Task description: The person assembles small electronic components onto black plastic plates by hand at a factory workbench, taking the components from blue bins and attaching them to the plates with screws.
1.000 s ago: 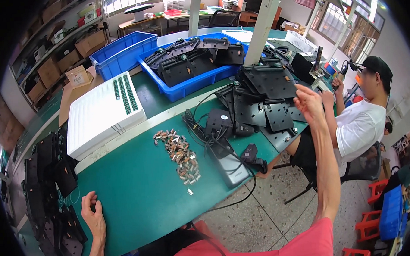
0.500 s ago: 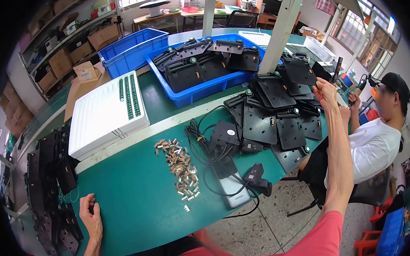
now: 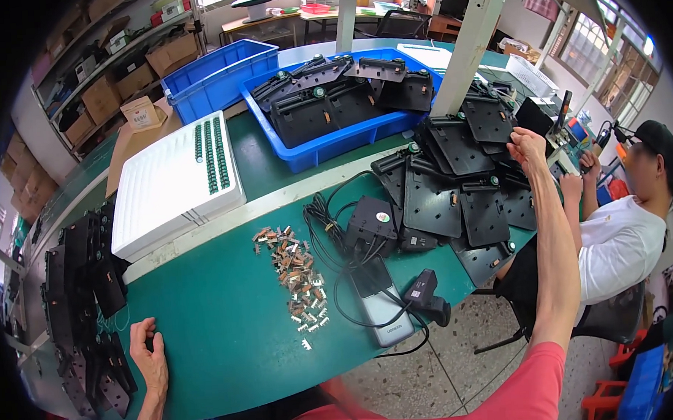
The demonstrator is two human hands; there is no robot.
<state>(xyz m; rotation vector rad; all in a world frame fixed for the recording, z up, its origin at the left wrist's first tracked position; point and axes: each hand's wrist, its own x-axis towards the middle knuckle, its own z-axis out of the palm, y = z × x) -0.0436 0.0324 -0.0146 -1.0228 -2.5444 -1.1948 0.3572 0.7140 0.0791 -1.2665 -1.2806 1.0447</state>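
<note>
My right hand (image 3: 527,150) reaches to the heap at the right, its fingers closed at the lower right corner of a black plate (image 3: 488,120) with small holes. That plate sits at the top of a pile of similar black plates (image 3: 433,199), several with a small brown-and-white part and a green-ended rod. My left hand (image 3: 147,351) rests on the green table, fingers loosely curled and thumb apart, with nothing seen in it. To its left stands a row of black plates (image 3: 71,300). Between my hands lies a heap of small brown and white connectors (image 3: 294,277).
A grey power bank (image 3: 388,318), black adapter (image 3: 370,222) and cables lie before the pile. Behind are a white tray (image 3: 161,196) with green rollers, a blue bin (image 3: 303,160) of black plates and another blue bin (image 3: 223,86). A post (image 3: 471,43) rises there. A co-worker (image 3: 618,218) sits at right.
The black plate at my right hand now leans flatter against the pile, its face turned more toward me. My right hand has shifted slightly left and down. My left hand has stayed put.
</note>
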